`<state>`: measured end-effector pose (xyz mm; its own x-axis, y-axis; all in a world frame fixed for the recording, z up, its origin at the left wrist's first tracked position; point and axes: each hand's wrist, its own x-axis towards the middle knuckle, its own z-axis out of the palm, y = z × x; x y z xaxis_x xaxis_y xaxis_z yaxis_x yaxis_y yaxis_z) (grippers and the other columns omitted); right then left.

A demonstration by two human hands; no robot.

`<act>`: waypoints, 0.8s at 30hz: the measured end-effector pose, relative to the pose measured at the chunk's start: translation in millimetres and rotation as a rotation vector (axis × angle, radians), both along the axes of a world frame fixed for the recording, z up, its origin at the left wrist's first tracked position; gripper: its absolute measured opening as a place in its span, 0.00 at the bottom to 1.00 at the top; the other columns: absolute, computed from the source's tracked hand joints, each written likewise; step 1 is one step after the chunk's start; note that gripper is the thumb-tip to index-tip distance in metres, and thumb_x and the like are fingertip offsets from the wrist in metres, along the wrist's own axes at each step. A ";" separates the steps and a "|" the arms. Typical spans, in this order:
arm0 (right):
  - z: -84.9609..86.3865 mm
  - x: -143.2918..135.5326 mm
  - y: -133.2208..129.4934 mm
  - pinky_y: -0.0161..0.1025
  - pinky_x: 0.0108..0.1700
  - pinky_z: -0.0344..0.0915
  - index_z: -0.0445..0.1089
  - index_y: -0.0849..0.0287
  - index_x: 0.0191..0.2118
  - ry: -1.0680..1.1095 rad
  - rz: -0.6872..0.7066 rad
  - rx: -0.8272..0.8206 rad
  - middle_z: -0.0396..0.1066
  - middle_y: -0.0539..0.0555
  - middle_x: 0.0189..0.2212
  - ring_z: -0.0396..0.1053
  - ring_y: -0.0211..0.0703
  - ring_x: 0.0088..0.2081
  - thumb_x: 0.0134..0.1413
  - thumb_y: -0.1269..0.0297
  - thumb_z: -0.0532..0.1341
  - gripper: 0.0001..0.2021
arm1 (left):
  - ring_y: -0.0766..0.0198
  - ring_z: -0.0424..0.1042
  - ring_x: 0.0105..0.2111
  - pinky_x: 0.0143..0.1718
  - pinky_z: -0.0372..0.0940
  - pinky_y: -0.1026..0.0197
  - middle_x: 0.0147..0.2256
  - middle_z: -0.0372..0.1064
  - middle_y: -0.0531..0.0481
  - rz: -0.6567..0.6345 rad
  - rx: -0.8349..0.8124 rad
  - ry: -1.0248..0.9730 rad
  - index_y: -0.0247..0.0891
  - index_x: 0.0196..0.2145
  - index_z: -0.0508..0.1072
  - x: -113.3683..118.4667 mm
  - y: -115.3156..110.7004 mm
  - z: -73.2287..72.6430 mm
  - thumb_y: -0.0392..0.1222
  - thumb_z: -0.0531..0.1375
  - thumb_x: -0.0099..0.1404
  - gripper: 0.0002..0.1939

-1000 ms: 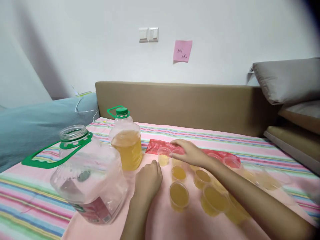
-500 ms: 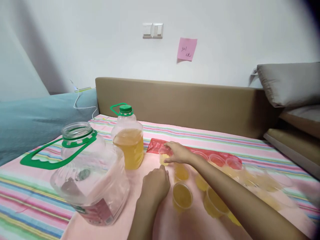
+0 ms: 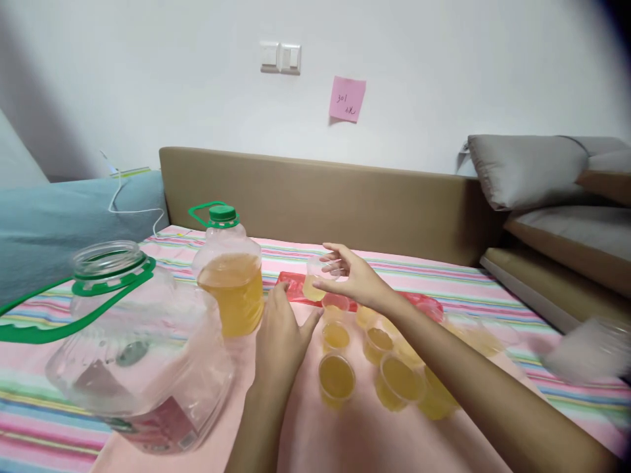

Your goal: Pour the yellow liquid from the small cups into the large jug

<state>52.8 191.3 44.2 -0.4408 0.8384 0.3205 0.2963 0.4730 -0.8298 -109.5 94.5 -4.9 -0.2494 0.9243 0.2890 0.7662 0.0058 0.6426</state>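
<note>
My right hand [image 3: 362,282] has its thumb and fingers around the sides of a clear plastic cup [image 3: 311,287] with a little yellow liquid in it. My left hand [image 3: 283,332] is empty, thumb spread from its fingers, just right of a capped jug [image 3: 234,289] partly filled with amber liquid. Below my right hand stand several cups of yellow liquid, the nearest cup [image 3: 336,376] close to my left wrist. A large open jug [image 3: 142,361] with a green handle stands at the left and looks empty.
A red plastic sheet [image 3: 424,304] lies behind the cups on the pink cloth [image 3: 365,437]. At the right are stacked cushions [image 3: 522,171] and blurred clear plastic [image 3: 591,348]. A brown board [image 3: 305,197] runs along the back, with a blue cover [image 3: 73,210] at the left.
The view has shifted to the right. My right hand has moved the cup up and a little right, relative to the other cups. My left hand has opened, its thumb and fingers now apart.
</note>
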 end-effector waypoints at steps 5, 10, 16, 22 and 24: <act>12.8 30.7 -31.0 0.52 0.58 0.72 0.59 0.54 0.65 0.156 0.003 -0.044 0.70 0.62 0.59 0.74 0.47 0.53 0.46 0.54 0.77 0.43 | 0.50 0.66 0.65 0.63 0.66 0.46 0.65 0.64 0.40 -0.282 0.241 -0.307 0.44 0.65 0.59 16.0 0.4 1.6 0.50 0.65 0.68 0.33; 13.4 55.9 -55.4 0.53 0.60 0.72 0.61 0.53 0.62 0.294 -0.044 -0.077 0.71 0.62 0.60 0.74 0.49 0.55 0.43 0.55 0.78 0.42 | 0.54 0.72 0.59 0.59 0.70 0.49 0.62 0.69 0.44 -0.438 0.263 -0.351 0.45 0.62 0.63 40.1 -5.9 11.3 0.46 0.63 0.70 0.25; 2.7 80.4 -79.5 0.54 0.66 0.67 0.68 0.50 0.57 0.415 -0.063 -0.169 0.75 0.58 0.58 0.72 0.52 0.61 0.45 0.56 0.78 0.33 | 0.53 0.74 0.58 0.57 0.72 0.50 0.61 0.70 0.44 -0.507 0.266 -0.360 0.46 0.62 0.63 64.8 -13.1 14.0 0.47 0.64 0.70 0.26; -15.9 127.8 -101.5 0.51 0.61 0.71 0.68 0.47 0.60 0.460 -0.220 -0.117 0.74 0.56 0.58 0.75 0.51 0.57 0.54 0.53 0.74 0.29 | 0.51 0.73 0.59 0.60 0.70 0.48 0.60 0.72 0.45 -0.561 0.249 -0.226 0.48 0.63 0.65 68.2 -20.4 22.0 0.52 0.62 0.72 0.26; -23.5 149.7 -105.1 0.50 0.60 0.71 0.68 0.47 0.61 0.419 -0.308 -0.104 0.71 0.57 0.61 0.74 0.53 0.58 0.54 0.51 0.73 0.30 | 0.51 0.75 0.56 0.56 0.71 0.48 0.57 0.74 0.44 -0.503 0.267 -0.222 0.47 0.61 0.68 62.5 -19.6 24.6 0.53 0.59 0.73 0.21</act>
